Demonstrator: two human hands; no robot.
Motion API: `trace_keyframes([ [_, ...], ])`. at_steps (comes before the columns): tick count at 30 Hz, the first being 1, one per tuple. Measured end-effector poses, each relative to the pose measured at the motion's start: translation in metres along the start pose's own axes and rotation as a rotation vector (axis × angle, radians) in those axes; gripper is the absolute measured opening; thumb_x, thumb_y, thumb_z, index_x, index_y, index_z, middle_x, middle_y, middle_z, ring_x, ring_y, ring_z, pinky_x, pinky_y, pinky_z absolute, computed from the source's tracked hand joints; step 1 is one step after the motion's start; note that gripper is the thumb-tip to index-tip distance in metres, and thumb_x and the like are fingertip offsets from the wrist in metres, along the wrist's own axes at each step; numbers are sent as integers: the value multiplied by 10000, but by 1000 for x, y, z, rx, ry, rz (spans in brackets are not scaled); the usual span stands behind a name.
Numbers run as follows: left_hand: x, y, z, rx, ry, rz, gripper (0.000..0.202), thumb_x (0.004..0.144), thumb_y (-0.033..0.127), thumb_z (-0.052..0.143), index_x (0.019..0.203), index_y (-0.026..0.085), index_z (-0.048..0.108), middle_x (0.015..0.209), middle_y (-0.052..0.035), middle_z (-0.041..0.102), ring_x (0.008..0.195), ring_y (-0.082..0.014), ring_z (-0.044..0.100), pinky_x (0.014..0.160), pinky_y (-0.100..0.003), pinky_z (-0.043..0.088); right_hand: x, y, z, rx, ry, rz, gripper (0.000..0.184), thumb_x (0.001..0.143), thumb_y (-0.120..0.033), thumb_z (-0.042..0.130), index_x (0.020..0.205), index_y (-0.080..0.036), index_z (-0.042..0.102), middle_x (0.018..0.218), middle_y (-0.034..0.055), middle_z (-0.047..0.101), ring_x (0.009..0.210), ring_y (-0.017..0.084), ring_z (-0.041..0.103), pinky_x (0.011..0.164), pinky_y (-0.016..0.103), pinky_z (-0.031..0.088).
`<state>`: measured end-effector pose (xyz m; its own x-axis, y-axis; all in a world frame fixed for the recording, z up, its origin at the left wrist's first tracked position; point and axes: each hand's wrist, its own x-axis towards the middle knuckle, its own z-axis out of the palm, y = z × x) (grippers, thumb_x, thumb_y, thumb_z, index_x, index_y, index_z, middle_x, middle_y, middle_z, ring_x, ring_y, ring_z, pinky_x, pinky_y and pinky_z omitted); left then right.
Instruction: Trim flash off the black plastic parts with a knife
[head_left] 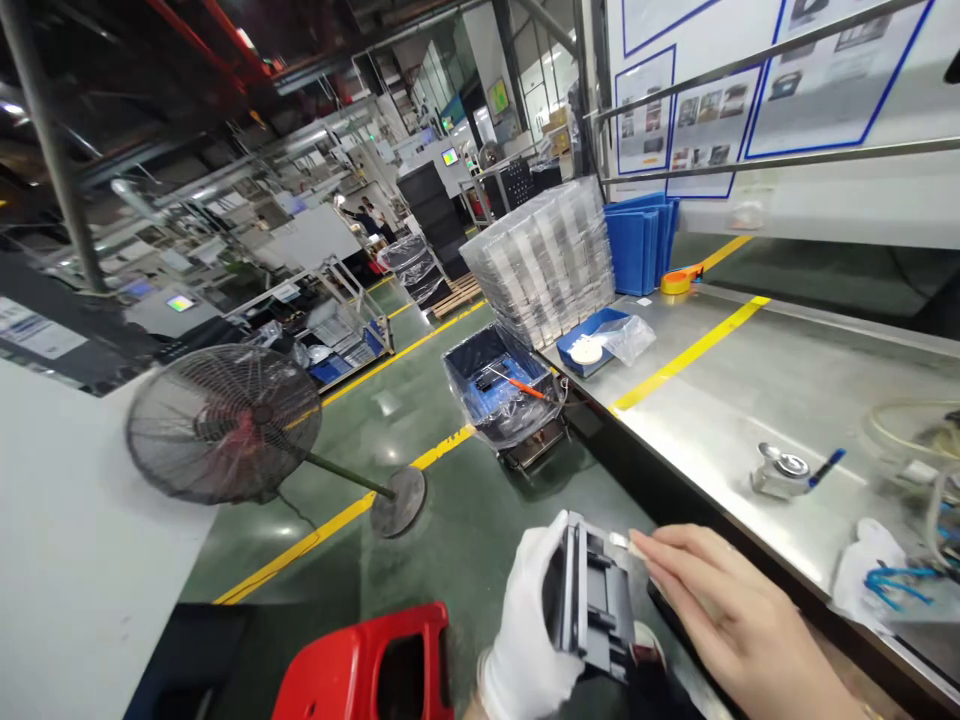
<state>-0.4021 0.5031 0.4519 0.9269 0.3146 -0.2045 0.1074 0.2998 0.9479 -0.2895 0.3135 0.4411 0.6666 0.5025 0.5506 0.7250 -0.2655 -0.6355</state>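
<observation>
You hold a dark grey plastic part (592, 600), boxy with ribbed, stepped edges, upright and slightly tilted low in the view, just off the tabletop's (750, 400) near edge; a small pale strip (624, 543) touches its upper right corner.

**Operator hands: what is worn**

We see two hands at the lower edge of the head view. Our left hand (525, 625) wears a white fabric glove, close-fitting and plain, covering fingers and palm to the wrist, without visible markings. Our right hand (731, 620) is bare: no glove, no sleeve visible at the wrist.
</observation>
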Motion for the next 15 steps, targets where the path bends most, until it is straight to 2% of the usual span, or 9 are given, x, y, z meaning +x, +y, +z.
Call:
trace_keyframes([
  [3, 23, 7, 2, 118, 6, 40, 359, 815, 490, 731, 1064, 232, 747, 1086, -86, 706, 1129, -339, 589, 1079, -444, 426, 19, 26, -2, 110, -38, 172, 247, 989, -425, 562, 1123, -317, 739, 1045, 24, 730, 902, 161, 719, 751, 227, 596],
  [5, 36, 13, 2, 166, -25, 32, 340, 852, 522, 682, 1008, 230, 762, 1014, -82, 716, 1066, -316, 610, 1069, -452, 432, 33, 36, -1, 314, -200, 335, 328, 981, -515, 538, 974, -267, 753, 862, 21, 730, 771, 160, 708, 668, 222, 582],
  [8, 54, 21, -3, 243, -115, 3, 314, 811, 505, 735, 918, 214, 784, 961, -90, 730, 992, -307, 633, 1036, -448, 458, 57, 40, 5, 563, -436, 496, 526, 965, -625, 487, 687, -208, 649, 552, -14, 562, 524, 124, 545, 499, 217, 468],
  [11, 69, 24, -15, 262, -125, -24, 315, 795, 500, 749, 914, 213, 800, 933, -96, 747, 963, -318, 658, 985, -452, 496, 81, 40, 16, 674, -543, 529, 557, 956, -655, 482, 657, -200, 603, 510, -37, 477, 492, 100, 422, 481, 222, 378],
  [15, 92, 24, -40, 218, -55, -1, 360, 770, 508, 760, 992, 230, 811, 1030, -105, 766, 1111, -330, 648, 1029, -421, 484, 109, 45, 27, 683, -638, 497, 593, 933, -675, 504, 582, -197, 514, 507, -35, 460, 506, 100, 422, 496, 223, 373],
])
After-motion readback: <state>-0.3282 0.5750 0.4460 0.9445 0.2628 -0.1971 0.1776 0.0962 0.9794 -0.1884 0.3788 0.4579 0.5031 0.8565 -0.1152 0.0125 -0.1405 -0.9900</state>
